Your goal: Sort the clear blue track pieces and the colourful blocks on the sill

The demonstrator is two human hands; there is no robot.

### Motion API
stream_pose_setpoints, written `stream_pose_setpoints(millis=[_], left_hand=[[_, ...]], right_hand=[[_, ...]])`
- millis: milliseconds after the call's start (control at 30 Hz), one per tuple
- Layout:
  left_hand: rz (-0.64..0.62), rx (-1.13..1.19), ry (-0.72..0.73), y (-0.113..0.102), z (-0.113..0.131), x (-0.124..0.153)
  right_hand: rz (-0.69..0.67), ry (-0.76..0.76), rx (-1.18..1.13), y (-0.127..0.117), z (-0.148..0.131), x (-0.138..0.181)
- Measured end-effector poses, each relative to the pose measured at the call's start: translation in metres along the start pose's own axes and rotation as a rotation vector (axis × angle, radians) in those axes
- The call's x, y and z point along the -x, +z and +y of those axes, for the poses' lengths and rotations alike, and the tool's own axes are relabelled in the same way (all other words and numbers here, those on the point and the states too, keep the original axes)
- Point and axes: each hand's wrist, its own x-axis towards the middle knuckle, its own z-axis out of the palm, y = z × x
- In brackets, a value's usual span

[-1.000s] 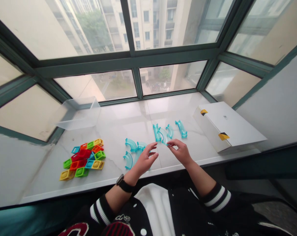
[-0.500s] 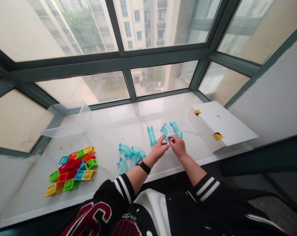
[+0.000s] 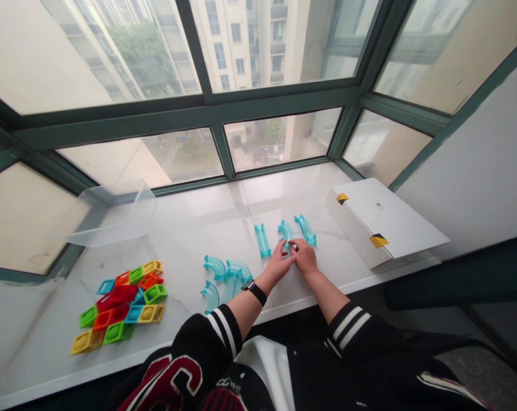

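My left hand (image 3: 279, 264) and my right hand (image 3: 305, 258) meet over the counter with fingers bent inward and fingertips pinched close together. What lies between the fingertips is too small and hidden to name. Just beyond them is a curved translucent teal track piece (image 3: 286, 229), its near end partly covered by the fingers. A straight teal track piece (image 3: 262, 240) lies to its left, and another straight teal track piece (image 3: 305, 230) slants to its right. Several more teal track pieces, including a curved one (image 3: 215, 267), lie beside my left forearm, which hides part of them.
A cluster of coloured plastic blocks (image 3: 119, 297) lies on the left of the white marbled counter (image 3: 185, 228). A clear plastic bin (image 3: 108, 231) stands behind it by the window. On the right is a white box (image 3: 389, 220) with yellow-black tape. The counter's front edge is near my body.
My hands have drawn closer together, with the right fingers curling in against the left fingertips. The whole view has shifted slightly. The track pieces and blocks look unmoved on the counter.
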Motion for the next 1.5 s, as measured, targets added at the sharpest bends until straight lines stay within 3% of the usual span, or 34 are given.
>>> stream_pose_setpoints(millis=[700, 1033, 1500], left_hand=[[0.051, -0.002, 0.081, -0.001, -0.025, -0.012], [0.048, -0.042, 0.122, -0.002, -0.023, -0.008], [0.068, -0.126, 0.042, -0.002, -0.019, -0.003]], right_hand=[[-0.022, -0.015, -0.012, 0.001, 0.001, 0.004], [-0.015, -0.016, -0.022, 0.005, 0.005, 0.005], [0.019, -0.01, 0.022, 0.012, 0.012, 0.011]])
